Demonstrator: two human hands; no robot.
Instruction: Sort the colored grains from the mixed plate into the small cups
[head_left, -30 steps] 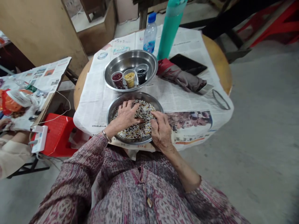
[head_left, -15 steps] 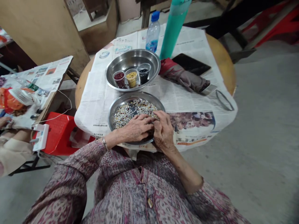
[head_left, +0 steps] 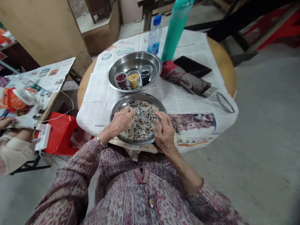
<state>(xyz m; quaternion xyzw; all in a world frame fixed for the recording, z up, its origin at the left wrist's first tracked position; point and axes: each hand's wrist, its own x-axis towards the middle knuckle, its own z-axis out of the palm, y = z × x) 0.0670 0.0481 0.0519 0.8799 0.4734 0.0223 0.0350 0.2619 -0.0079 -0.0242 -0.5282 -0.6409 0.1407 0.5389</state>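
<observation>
A round metal basin (head_left: 114, 107) in front of me holds a mix of white, black, yellow and dark red beads or grains (head_left: 142, 120), too small to tell which. Over its left side is my left hand (head_left: 123, 120), fingers curled in and touching the mix; whatever they pinch is hidden. My right hand (head_left: 165, 131) is closed over the basin's right rim, its thumb and fingertips on the inner side. Behind stands a larger metal basin (head_left: 126, 61) with three clear cups: a dark red one (head_left: 121, 82), a yellow one (head_left: 133, 81) and a black one (head_left: 145, 78).
Newspaper (head_left: 93, 106) covers the round table. A bottle with a blue cap (head_left: 154, 37), a teal bottle (head_left: 177, 29), a folded umbrella (head_left: 187, 78) and a dark flat case (head_left: 192, 65) stand or lie beyond. At left are a red stool (head_left: 58, 134), a power strip (head_left: 43, 137) and another person's hand (head_left: 7, 122).
My left hand has moved left and slightly away from me, apart from my right hand. The mix in the basin's near part now shows, spread more evenly. My right hand has stayed put.
</observation>
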